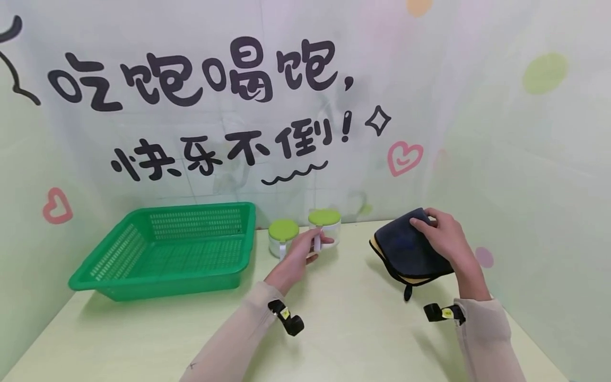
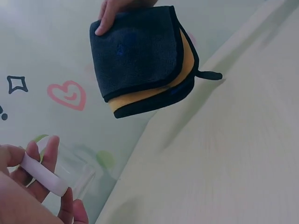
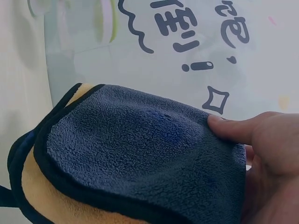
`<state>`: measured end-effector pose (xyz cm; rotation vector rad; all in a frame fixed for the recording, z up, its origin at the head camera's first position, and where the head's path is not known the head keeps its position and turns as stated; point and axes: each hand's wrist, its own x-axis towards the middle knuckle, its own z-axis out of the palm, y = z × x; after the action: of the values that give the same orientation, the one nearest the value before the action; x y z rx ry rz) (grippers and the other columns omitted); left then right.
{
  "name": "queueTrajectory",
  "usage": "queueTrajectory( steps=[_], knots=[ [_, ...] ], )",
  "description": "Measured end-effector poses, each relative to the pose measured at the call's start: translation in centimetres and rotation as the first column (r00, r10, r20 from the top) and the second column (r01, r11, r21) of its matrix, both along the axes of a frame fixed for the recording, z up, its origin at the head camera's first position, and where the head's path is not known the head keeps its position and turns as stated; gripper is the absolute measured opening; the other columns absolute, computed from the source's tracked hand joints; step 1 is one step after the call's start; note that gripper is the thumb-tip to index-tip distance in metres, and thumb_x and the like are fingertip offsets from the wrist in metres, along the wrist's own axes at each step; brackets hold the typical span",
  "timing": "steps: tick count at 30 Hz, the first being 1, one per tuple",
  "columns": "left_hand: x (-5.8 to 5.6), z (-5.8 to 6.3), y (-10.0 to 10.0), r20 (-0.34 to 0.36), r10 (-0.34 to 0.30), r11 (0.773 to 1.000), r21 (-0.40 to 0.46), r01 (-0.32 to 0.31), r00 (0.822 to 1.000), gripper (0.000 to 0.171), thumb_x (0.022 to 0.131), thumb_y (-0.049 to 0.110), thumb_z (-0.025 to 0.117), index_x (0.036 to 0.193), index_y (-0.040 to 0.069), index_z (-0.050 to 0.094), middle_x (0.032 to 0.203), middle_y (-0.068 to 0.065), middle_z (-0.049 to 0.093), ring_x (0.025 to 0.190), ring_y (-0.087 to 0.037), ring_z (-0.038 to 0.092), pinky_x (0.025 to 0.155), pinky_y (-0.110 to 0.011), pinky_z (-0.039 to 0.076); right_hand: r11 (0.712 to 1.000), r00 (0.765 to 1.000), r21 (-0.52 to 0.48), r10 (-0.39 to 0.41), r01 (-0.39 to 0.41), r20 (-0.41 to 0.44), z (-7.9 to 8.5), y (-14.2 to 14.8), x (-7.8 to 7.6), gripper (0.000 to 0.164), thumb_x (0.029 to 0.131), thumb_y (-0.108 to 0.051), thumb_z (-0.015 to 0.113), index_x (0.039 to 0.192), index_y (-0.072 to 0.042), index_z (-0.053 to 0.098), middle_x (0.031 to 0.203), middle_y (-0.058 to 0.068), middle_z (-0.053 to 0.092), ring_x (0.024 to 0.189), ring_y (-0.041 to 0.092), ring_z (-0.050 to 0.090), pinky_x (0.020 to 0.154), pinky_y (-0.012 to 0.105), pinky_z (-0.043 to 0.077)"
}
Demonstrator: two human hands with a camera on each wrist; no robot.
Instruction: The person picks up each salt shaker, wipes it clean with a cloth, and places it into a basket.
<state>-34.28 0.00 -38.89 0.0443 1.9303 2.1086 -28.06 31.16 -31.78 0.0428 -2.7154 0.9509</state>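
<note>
My left hand [image 1: 297, 255] holds the white handle [image 2: 44, 175] of a clear jar [image 1: 325, 217] with a green lid, thumb and fingers around the handle. Just left of it stands a second green-lidded jar [image 1: 284, 231], partly behind that hand. On the right, my right hand [image 1: 445, 236] pinches the edge of a folded towel [image 1: 406, 246] and holds it above the table. Dark blue plush faces outward, with a yellow-orange inner side, black trim and a small hanging loop. In the right wrist view the thumb lies on top of the towel [image 3: 126, 144]; most other fingers are hidden.
A green plastic basket [image 1: 174, 286] with perforated sides stands on the left of the pale table [image 1: 353, 329]. Behind the table hangs a light backdrop [image 1: 286, 21] with black writing and pink hearts. The jars stand close to it.
</note>
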Motion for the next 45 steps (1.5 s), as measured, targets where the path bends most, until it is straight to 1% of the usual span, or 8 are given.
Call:
queueTrajectory(
  steps=[5, 11, 15, 22, 31, 37, 41, 45],
  knots=[
    [1.2, 0.7, -1.6, -0.05, -0.041, 0.999, 0.02, 0.043, 0.998, 0.027, 0.097, 0.039, 0.049, 0.086, 0.017, 0.058, 0.103, 0.0, 0.073, 0.109, -0.025, 0.053, 0.082, -0.035, 0.039, 1.0, 1.0, 0.016, -0.001, 0.001, -0.016, 0.3, -0.2, 0.0, 0.056, 0.097, -0.049, 0.047, 0.127, -0.002, 0.052, 0.117, 0.026, 0.061, 0.1, 0.038, 0.059, 0.09, 0.055, 0.045],
    [2.8, 0.9, -3.3, -0.139, -0.046, 0.999, 0.005, 0.047, 0.989, 0.027, 0.098, 0.035, 0.047, 0.087, 0.015, 0.059, 0.092, 0.002, 0.066, 0.092, -0.017, 0.055, 0.084, -0.035, 0.041, 0.998, 0.999, 0.062, 0.024, -0.022, -0.038, 0.7, -1.1, 0.2, 0.044, 0.099, -0.043, 0.046, 0.12, -0.006, 0.053, 0.095, 0.017, 0.062, 0.085, 0.03, 0.056, 0.074, 0.038, 0.042],
    [3.7, 0.9, -4.1, -0.181, -0.049, 0.999, -0.016, 0.047, 0.982, 0.028, 0.099, 0.031, 0.044, 0.085, 0.012, 0.059, 0.085, 0.001, 0.057, 0.082, -0.017, 0.053, 0.084, -0.036, 0.043, 0.994, 0.994, 0.09, 0.063, -0.056, -0.084, 0.8, -1.9, 0.2, 0.039, 0.098, -0.041, 0.048, 0.119, -0.008, 0.054, 0.099, 0.015, 0.061, 0.09, 0.03, 0.054, 0.079, 0.042, 0.042],
    [5.1, 1.6, -5.0, -0.182, -0.06, 0.998, -0.008, 0.059, 0.981, 0.03, 0.099, 0.031, 0.043, 0.086, 0.009, 0.059, 0.085, -0.001, 0.054, 0.085, -0.02, 0.052, 0.086, -0.036, 0.044, 0.986, 0.973, 0.12, 0.14, -0.119, -0.184, 0.9, -3.6, 0.3, 0.035, 0.096, -0.038, 0.056, 0.117, -0.01, 0.059, 0.105, 0.015, 0.066, 0.093, 0.031, 0.058, 0.081, 0.045, 0.044],
    [5.8, 3.0, -5.7, -0.187, 0.007, 0.996, 0.086, 0.009, 0.982, 0.027, 0.097, 0.025, 0.047, 0.083, 0.007, 0.061, 0.081, -0.002, 0.058, 0.082, -0.022, 0.054, 0.085, -0.036, 0.046, 0.977, 0.945, 0.086, 0.213, -0.198, -0.247, 1.2, -6.5, 0.8, 0.033, 0.095, -0.039, 0.057, 0.119, -0.016, 0.057, 0.093, 0.01, 0.067, 0.086, 0.026, 0.061, 0.081, 0.044, 0.046],
    [5.9, 3.8, -5.9, -0.212, 0.046, 0.997, 0.068, -0.032, 0.976, 0.026, 0.095, 0.024, 0.048, 0.085, 0.006, 0.063, 0.084, -0.004, 0.062, 0.082, -0.019, 0.057, 0.081, -0.033, 0.045, 0.971, 0.928, 0.052, 0.237, -0.233, -0.286, 1.6, -8.5, 1.1, 0.029, 0.096, -0.036, 0.055, 0.118, -0.018, 0.059, 0.103, 0.009, 0.068, 0.086, 0.023, 0.062, 0.082, 0.043, 0.048],
    [6.1, 3.9, -6.1, -0.202, 0.063, 0.998, 0.037, -0.057, 0.977, 0.028, 0.094, 0.026, 0.05, 0.084, 0.005, 0.065, 0.087, -0.005, 0.062, 0.08, -0.02, 0.055, 0.076, -0.031, 0.045, 0.964, 0.92, 0.049, 0.266, -0.263, -0.288, 1.8, -10.1, 1.1, 0.024, 0.096, -0.028, 0.055, 0.116, -0.018, 0.062, 0.102, 0.007, 0.068, 0.084, 0.021, 0.062, 0.079, 0.04, 0.049],
    [6.4, 3.9, -6.1, -0.199, 0.058, 0.998, 0.03, -0.053, 0.978, 0.028, 0.094, 0.025, 0.05, 0.084, 0.004, 0.066, 0.088, -0.004, 0.061, 0.083, -0.022, 0.056, 0.081, -0.034, 0.048, 0.956, 0.906, 0.086, 0.294, -0.281, -0.304, 1.8, -11.8, 1.1, 0.022, 0.093, -0.024, 0.059, 0.113, -0.018, 0.065, 0.101, 0.004, 0.07, 0.084, 0.018, 0.063, 0.079, 0.039, 0.051]
  ],
)
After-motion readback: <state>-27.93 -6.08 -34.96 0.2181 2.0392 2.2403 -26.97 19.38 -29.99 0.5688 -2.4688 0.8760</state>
